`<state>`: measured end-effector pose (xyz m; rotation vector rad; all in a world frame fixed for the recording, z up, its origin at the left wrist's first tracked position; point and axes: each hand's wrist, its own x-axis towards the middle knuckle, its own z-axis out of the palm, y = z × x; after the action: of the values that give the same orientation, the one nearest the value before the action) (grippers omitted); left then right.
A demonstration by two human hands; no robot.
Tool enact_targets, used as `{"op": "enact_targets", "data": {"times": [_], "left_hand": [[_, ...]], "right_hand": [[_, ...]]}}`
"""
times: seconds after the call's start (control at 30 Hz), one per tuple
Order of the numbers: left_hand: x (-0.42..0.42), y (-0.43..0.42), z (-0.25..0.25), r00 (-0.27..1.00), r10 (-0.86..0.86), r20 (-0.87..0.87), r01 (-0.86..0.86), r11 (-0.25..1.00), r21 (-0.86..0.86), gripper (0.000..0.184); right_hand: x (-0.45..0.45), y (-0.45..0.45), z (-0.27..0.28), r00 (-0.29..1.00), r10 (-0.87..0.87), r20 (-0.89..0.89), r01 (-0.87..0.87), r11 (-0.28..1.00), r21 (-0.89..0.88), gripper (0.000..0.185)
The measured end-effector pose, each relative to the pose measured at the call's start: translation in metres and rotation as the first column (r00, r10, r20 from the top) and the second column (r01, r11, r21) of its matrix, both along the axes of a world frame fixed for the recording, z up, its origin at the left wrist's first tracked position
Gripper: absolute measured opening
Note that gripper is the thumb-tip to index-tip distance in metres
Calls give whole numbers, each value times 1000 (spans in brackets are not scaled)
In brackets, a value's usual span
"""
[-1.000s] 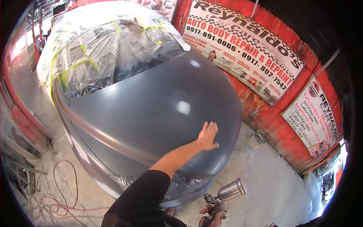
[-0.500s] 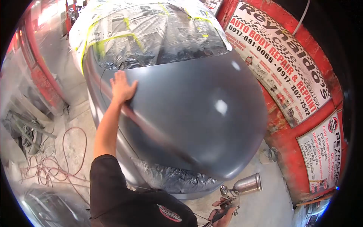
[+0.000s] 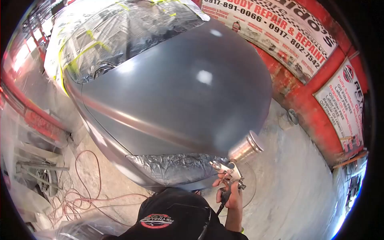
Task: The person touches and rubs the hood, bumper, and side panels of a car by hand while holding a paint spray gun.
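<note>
My right hand (image 3: 233, 198) is wrapped round the handle of a metal spray gun (image 3: 235, 172). The gun's silver cup (image 3: 245, 148) tilts up to the right, over the front corner of a grey car hood (image 3: 172, 108). Its nozzle points left, near the headlight area, which is covered with dark, shiny masking plastic (image 3: 172, 166). A hose runs down from the grip beside my black shirt (image 3: 176, 218). My left hand is out of view.
Masking sheets with yellow tape (image 3: 120, 32) cover the windshield. A red hose (image 3: 98, 176) lies coiled on the concrete floor at the left. The red wall (image 3: 298, 96) at the right carries printed signs (image 3: 272, 28). A wheel (image 3: 46, 180) stands at far left.
My left hand, earlier flat on the hood near the windshield, has left the view. The spray gun in my right hand has come up and slightly left. The view has turned.
</note>
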<state>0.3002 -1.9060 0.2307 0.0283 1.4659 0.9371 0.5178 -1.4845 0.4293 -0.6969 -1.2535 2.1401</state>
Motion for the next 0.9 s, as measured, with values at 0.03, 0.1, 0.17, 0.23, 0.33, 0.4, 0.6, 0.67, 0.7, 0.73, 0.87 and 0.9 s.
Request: {"op": "enact_targets", "data": {"times": [0.03, 0.1, 0.17, 0.23, 0.33, 0.4, 0.6, 0.67, 0.7, 0.73, 0.87, 0.9], "left_hand": [[3, 23, 34, 992, -126, -11, 126, 991, 51, 65], [-2, 64, 111, 947, -320, 11, 309, 923, 229, 67], [-23, 94, 190, 879, -475, -48, 452, 795, 406, 68], [-62, 121, 253, 879, -450, -156, 467, 752, 464, 70], [-187, 139, 268, 816, -6, -578, 272, 886, 376, 70], [-287, 174, 257, 262, 35, -965, 244, 965, 101, 72], [-460, 275, 179, -403, -358, -842, -139, 934, -330, 98], [-425, 341, 198, -370, -402, -837, -55, 909, -412, 102], [-404, 376, 209, -349, -428, -834, -21, 893, -449, 103], [-403, 412, 191, -413, -357, -837, 71, 904, -421, 107], [-255, 556, 195, -488, -130, -863, 487, 780, -393, 111], [-210, 583, 171, -562, 71, -824, 568, 757, -323, 107]], "right_hand": [[-1, 1, 1, 1000, 20, -4, -20, 1000, -7, 70], [-3, 2, 3, 998, 60, -12, -60, 998, -21, 71], [2, 3, -1, 995, 101, 26, -100, 994, -35, 74], [1, -2, 8, 995, 71, 66, -68, 997, -37, 77], [-2, -12, 9, 996, 66, 55, -63, 997, -53, 79], [4, -18, 3, 997, 69, 41, -66, 994, -87, 79], [39, -49, -6, 997, -73, 25, 75, 995, -71, 84], [48, -59, -14, 992, -112, 54, 118, 986, -115, 87], [52, -66, -23, 984, -162, 76, 172, 972, -158, 86], [55, -75, -34, 974, -200, 103, 218, 954, -204, 86], [54, -79, -30, 937, -290, 192, 327, 923, -203, 84], [55, -79, -29, 933, -298, 199, 334, 925, -179, 84]]}}
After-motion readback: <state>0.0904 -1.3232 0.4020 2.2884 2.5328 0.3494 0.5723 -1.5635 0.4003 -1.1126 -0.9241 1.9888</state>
